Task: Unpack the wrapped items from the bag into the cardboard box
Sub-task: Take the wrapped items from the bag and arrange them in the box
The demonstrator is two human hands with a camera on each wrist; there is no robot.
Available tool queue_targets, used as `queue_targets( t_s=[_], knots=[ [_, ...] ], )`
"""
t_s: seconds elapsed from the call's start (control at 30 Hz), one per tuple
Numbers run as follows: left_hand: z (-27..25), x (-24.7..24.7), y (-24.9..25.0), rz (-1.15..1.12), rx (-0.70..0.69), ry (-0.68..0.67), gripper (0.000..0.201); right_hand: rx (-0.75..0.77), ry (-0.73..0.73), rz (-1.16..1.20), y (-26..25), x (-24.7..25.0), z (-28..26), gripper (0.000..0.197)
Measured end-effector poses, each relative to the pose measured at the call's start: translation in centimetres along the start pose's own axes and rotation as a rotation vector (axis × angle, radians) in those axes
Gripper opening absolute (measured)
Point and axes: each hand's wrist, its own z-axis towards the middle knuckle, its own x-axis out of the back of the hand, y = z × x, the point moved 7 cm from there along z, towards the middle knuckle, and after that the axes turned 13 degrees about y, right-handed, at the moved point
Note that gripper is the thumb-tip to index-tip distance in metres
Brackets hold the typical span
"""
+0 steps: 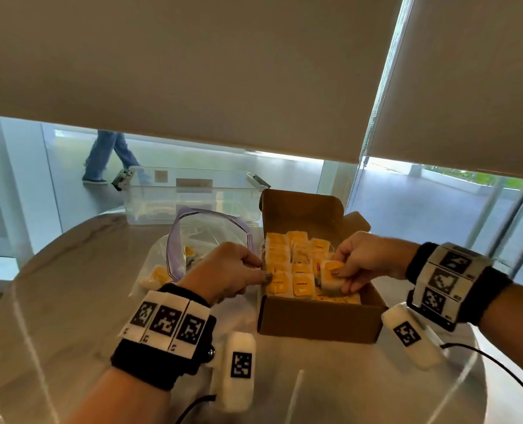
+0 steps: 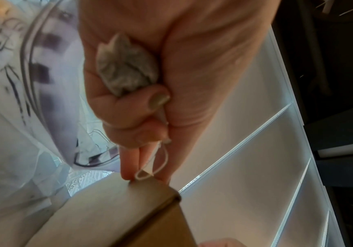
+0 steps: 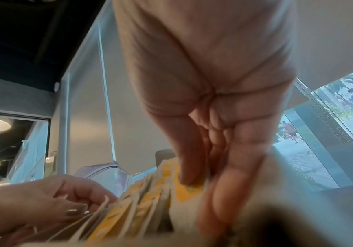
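Note:
The open cardboard box (image 1: 318, 319) stands on the table, filled with rows of wrapped items with yellow labels (image 1: 287, 252). My right hand (image 1: 342, 270) reaches into the box and pinches one wrapped item (image 1: 330, 278) between thumb and fingers; the right wrist view shows that pinch (image 3: 196, 183) blurred. My left hand (image 1: 264, 272) is at the box's left wall. In the left wrist view its curled fingers hold a grey tea bag (image 2: 126, 71) in the palm, and its fingertips (image 2: 129, 173) pinch a white string at the box's rim (image 2: 112, 213). The clear zip bag (image 1: 211, 228) lies left of the box, a few wrapped items (image 1: 159, 275) inside.
A clear plastic bin (image 1: 189, 194) stands behind the bag at the far edge of the round table (image 1: 70, 301). Black cables (image 1: 498, 368) trail from both wrists over the table's near side. Behind the glass a person (image 1: 107, 157) walks past; blinds hang above.

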Motion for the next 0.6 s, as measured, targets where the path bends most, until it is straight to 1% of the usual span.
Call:
queue_targets(
  t_s=[0.1,0.17,0.23,0.3,0.47,0.53,0.6],
  knots=[
    [0.2,0.2,0.2,-0.003,-0.01,0.023,0.009,-0.051,-0.031,0.08,-0.3,-0.2,0.4,0.008],
    [0.2,0.2,0.3,0.012,-0.01,0.024,0.01,-0.077,-0.042,0.12,-0.4,-0.5,0.6,0.01],
    [0.3,0.1,0.3,0.014,-0.013,0.02,0.021,-0.085,-0.054,0.145,-0.5,-1.2,0.8,0.019],
    [0.2,0.2,0.3,0.02,-0.016,0.028,0.025,-0.081,-0.038,0.158,-0.8,-1.8,1.2,0.024],
    [0.2,0.3,0.3,0.046,-0.024,0.047,0.024,-0.045,0.089,0.088,-1.2,-1.7,1.9,0.016],
    [0.3,0.3,0.2,0.032,-0.008,0.043,0.025,-0.041,0.079,0.051,-1.1,-1.7,1.9,0.011],
    [0.3,0.2,0.0,0.023,0.003,0.039,0.025,-0.035,0.049,0.025,-1.1,-1.8,1.7,0.011]
  ],
)
